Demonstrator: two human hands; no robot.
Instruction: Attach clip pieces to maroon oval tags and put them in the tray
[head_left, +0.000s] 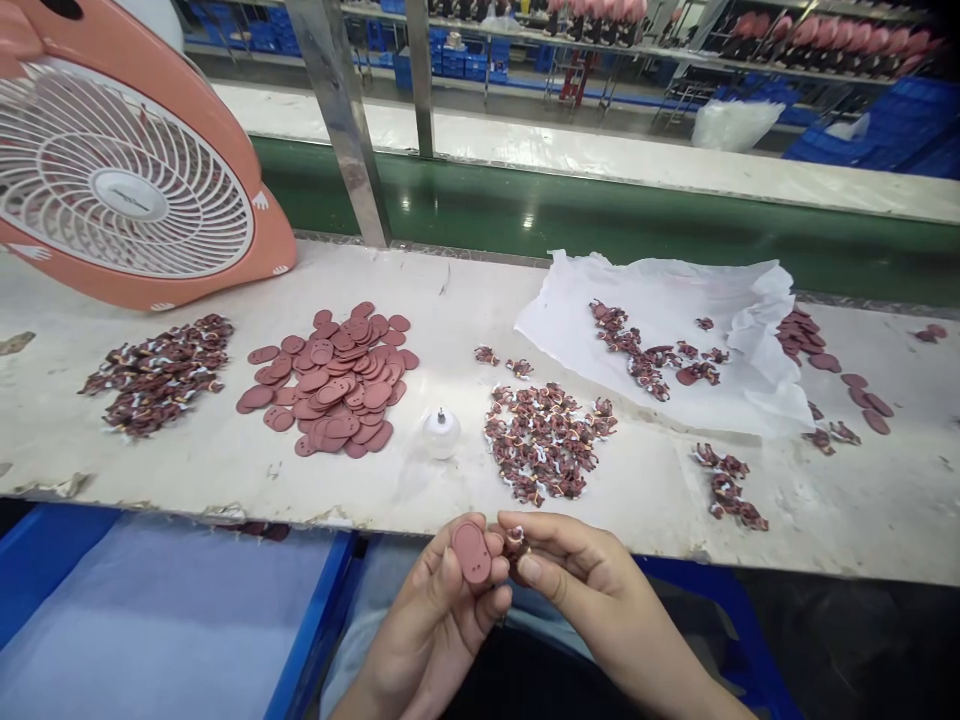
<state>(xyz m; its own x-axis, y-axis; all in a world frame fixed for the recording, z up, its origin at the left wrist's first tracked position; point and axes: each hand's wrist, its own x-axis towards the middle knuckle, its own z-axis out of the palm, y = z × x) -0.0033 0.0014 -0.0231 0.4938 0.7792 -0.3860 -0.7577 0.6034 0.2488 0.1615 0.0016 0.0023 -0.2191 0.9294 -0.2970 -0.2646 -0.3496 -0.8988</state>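
Left hand point(442, 610) is up just off the near edge of the worktop point(225, 470), on the camera's side of the white bottle point(440, 432), its fingers pinching one maroon oval piece point(472, 551) with the flat face towards us. Right hand point(577, 575) is touching it, thumb and forefinger closed on a tiny bow-like trim point(516, 540) held right at the oval's edge. Are the two joined? Can't tell.

By the spread, I'd call this mid-run. Left of the bottle sits a big heap of plain ovals point(334, 385), unworked by the look of it. Right of the bottle there's a dense heap of trims point(544, 440). Farther left than the ovals is a dark heap point(161, 370), possibly finished pieces, too small to say. Right of the bottle and farther back, more trims lie on a white sheet point(660, 300). Plenty left, I'd judge.
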